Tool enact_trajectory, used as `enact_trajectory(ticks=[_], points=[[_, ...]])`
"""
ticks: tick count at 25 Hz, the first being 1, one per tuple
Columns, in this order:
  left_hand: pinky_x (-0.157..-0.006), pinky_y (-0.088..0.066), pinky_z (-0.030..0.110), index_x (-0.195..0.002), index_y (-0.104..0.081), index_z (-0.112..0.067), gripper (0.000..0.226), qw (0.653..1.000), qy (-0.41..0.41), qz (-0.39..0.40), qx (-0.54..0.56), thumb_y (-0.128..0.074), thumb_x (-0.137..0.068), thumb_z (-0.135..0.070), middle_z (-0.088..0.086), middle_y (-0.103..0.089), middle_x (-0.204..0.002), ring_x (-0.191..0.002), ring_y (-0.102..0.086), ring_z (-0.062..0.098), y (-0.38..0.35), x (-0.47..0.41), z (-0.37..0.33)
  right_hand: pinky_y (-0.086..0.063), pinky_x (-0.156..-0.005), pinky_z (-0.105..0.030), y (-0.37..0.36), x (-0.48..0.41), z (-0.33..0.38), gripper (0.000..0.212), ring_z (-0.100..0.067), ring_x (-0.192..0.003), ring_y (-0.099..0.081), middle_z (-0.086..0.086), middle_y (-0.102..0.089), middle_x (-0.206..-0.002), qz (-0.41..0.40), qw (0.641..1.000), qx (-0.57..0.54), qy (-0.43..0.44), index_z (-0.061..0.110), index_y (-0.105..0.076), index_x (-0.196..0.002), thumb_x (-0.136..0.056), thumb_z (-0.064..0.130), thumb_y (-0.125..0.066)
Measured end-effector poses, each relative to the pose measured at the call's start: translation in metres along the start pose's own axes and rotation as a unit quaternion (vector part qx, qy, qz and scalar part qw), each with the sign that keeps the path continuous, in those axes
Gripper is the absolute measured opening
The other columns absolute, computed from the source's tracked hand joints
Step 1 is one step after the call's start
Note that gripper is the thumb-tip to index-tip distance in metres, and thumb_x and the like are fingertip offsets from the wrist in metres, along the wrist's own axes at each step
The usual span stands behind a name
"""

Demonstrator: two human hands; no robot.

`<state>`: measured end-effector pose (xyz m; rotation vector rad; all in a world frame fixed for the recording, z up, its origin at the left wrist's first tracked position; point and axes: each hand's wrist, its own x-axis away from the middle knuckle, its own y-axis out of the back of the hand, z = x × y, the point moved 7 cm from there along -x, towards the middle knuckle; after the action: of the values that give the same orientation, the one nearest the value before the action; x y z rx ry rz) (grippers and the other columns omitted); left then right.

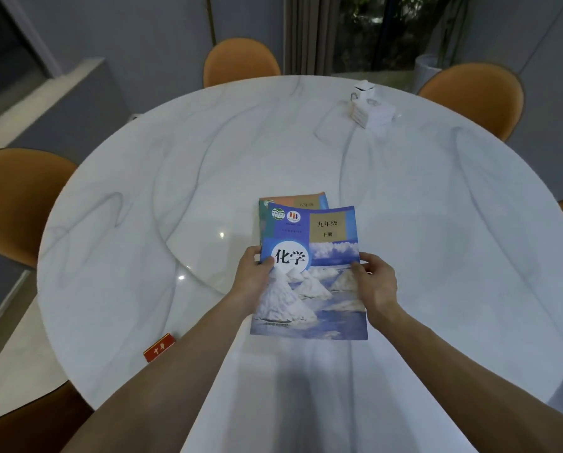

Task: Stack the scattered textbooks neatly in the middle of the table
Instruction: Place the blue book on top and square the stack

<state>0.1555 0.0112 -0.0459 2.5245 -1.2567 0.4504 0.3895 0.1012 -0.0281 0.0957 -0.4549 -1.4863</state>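
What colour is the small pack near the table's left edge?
Red with gold trim, seen in the head view.

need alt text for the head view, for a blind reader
Two bare hands, left and right, hold a blue textbook by its side edges over another book on a round white marble table. Orange chairs surround it; a white box sits far right.

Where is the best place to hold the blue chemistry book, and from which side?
Probably its two long side edges, near mid-height, one hand from each side, as the left hand and right hand do now. The blue chemistry book is thin and flat, so the grip keeps it level.
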Motion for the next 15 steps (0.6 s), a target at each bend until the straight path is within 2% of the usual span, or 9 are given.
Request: enact_trajectory(ticks=[4,8,12,15], points=[[-0.056,-0.041,0.024,-0.114,-0.051,-0.015,0.021,0.998,-0.007,-0.052,-0.018,-0.049,-0.094,-0.013,0.006,-0.062,-0.093,-0.068,-0.054,0.010,-0.007,-0.029,-0.014,-0.045,-0.061,-0.024,-0.014,-0.048,0.017,0.023,-0.015,-0.070,-0.058,0.004,-0.060,-0.075,0.038,0.999,0.013,0.012,0.014,-0.063,-0.111,-0.093,0.016,-0.050],[-0.060,-0.044,0.027,-0.118,-0.050,-0.015,0.026,0.996,0.002,-0.082,-0.031,-0.048,-0.093,-0.012,0.012,-0.064,-0.106,-0.075,-0.057,0.015,-0.009,-0.061,-0.019,-0.045,-0.069,-0.026,-0.036,-0.086,0.021,0.026,-0.020,-0.078,-0.059,-0.004,-0.064,-0.088,0.072,0.997,0.024,-0.007,0.013,-0.063,-0.114,-0.093,0.014,-0.049],[-0.077,-0.049,0.036,-0.120,-0.050,-0.012,0.027,0.993,0.007,-0.107,-0.042,-0.047,-0.093,-0.010,0.017,-0.064,-0.114,-0.088,-0.058,0.024,-0.011,-0.092,-0.016,-0.045,-0.070,-0.026,-0.061,-0.117,0.021,0.025,-0.021,-0.080,-0.060,-0.007,-0.067,-0.095,0.094,0.995,0.045,-0.011,0.012,-0.064,-0.112,-0.092,0.013,-0.049],[-0.084,-0.051,0.040,-0.121,-0.050,-0.012,0.029,0.992,0.009,-0.116,-0.050,-0.047,-0.093,-0.009,0.018,-0.064,-0.113,-0.089,-0.058,0.025,-0.011,-0.108,-0.016,-0.042,-0.072,-0.024,-0.072,-0.134,0.020,0.024,-0.019,-0.080,-0.059,-0.006,-0.066,-0.090,0.081,0.995,0.063,-0.003,0.012,-0.067,-0.109,-0.090,0.012,-0.053]])
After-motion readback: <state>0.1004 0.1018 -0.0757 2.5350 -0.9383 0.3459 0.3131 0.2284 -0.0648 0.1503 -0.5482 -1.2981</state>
